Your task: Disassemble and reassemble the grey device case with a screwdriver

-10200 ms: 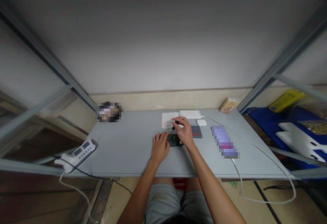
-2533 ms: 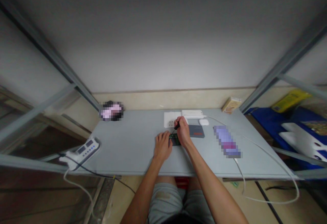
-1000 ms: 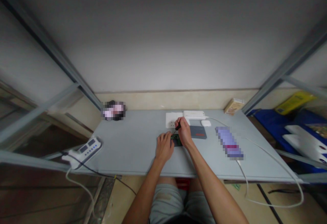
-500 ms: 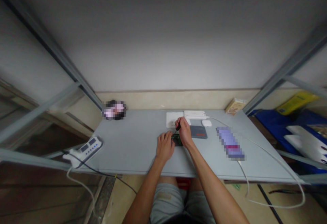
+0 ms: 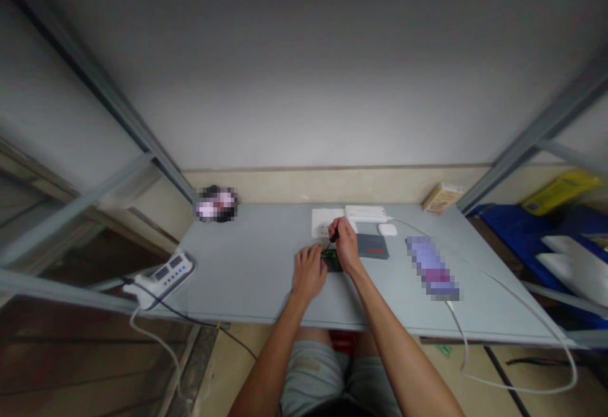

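Observation:
A small green circuit board lies on the grey table in front of me. My left hand rests on the table at the board's left edge, fingers curled against it. Held in my right hand, fingers closed around its handle, is a small black-handled screwdriver. Its tip points down at the board.
Behind the board lie a white sheet, a white box and a grey case. A blurred object with a white cable lies to the right. A power strip sits at the left edge. A cardboard box stands at the back right.
Both hands have stayed on the board with the screwdriver in place. The view has shifted slightly, so everything sits a little further right in the picture.

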Demonstrator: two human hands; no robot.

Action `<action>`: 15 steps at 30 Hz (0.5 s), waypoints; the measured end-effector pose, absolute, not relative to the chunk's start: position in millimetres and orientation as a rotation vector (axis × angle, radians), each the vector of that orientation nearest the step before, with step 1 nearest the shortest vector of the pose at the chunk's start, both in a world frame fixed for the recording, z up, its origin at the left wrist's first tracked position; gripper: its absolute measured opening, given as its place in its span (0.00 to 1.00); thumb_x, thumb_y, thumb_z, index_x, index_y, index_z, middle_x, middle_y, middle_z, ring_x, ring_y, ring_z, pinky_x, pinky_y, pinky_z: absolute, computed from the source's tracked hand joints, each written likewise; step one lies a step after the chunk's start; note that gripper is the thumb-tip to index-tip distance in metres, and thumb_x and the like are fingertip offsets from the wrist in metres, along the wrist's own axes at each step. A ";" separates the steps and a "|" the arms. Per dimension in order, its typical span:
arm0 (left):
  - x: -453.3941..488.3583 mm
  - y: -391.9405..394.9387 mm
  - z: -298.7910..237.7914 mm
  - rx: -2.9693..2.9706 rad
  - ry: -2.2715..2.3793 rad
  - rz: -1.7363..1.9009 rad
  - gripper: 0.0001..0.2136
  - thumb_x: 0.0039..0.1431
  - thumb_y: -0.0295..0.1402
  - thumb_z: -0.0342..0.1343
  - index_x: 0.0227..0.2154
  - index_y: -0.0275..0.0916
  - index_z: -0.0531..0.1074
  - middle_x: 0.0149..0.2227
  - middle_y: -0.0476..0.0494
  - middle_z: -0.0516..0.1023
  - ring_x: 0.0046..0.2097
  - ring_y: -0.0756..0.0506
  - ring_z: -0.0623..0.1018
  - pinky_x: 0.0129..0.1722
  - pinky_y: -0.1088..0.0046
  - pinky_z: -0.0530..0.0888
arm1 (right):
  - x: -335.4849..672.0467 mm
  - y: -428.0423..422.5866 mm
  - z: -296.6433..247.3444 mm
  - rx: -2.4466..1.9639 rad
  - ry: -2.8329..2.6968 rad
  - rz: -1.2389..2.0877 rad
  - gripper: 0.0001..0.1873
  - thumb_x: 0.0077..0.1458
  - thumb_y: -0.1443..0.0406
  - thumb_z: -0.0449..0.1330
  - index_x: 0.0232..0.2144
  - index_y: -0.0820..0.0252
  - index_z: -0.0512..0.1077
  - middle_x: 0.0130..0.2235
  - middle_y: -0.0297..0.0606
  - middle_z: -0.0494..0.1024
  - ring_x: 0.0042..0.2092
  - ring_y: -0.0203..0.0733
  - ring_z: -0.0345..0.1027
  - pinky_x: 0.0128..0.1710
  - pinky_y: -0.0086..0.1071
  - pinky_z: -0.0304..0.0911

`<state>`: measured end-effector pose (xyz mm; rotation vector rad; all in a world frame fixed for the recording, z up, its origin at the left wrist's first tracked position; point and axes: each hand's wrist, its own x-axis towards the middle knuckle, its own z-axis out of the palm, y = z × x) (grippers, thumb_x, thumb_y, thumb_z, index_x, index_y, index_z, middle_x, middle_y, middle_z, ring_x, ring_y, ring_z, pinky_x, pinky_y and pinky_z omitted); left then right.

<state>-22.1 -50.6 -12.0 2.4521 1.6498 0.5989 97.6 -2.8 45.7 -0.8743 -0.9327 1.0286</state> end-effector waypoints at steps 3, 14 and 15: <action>-22.0 -51.2 -10.4 2.453 1.659 0.586 0.18 0.65 0.27 0.48 0.57 0.41 0.66 0.60 0.40 0.72 0.57 0.37 0.68 0.55 0.53 0.69 | 97.3 -2.1 44.7 -0.890 -0.956 0.993 0.26 0.62 0.42 0.53 0.25 0.53 0.60 0.23 0.28 0.60 0.27 0.37 0.54 0.29 0.32 0.54; -22.6 -51.8 -10.2 2.472 1.653 0.608 0.18 0.64 0.26 0.50 0.57 0.40 0.66 0.60 0.41 0.72 0.56 0.37 0.69 0.54 0.54 0.69 | 96.4 -2.2 46.4 -0.921 -0.976 1.005 0.23 0.63 0.46 0.54 0.25 0.53 0.62 0.23 0.29 0.62 0.27 0.38 0.54 0.30 0.33 0.54; -22.7 -51.6 -11.2 2.470 1.652 0.606 0.18 0.65 0.27 0.49 0.57 0.40 0.66 0.60 0.41 0.71 0.56 0.37 0.69 0.55 0.54 0.69 | 96.3 -2.2 46.7 -0.921 -0.972 1.010 0.23 0.63 0.46 0.54 0.25 0.53 0.62 0.23 0.29 0.62 0.27 0.38 0.55 0.30 0.33 0.54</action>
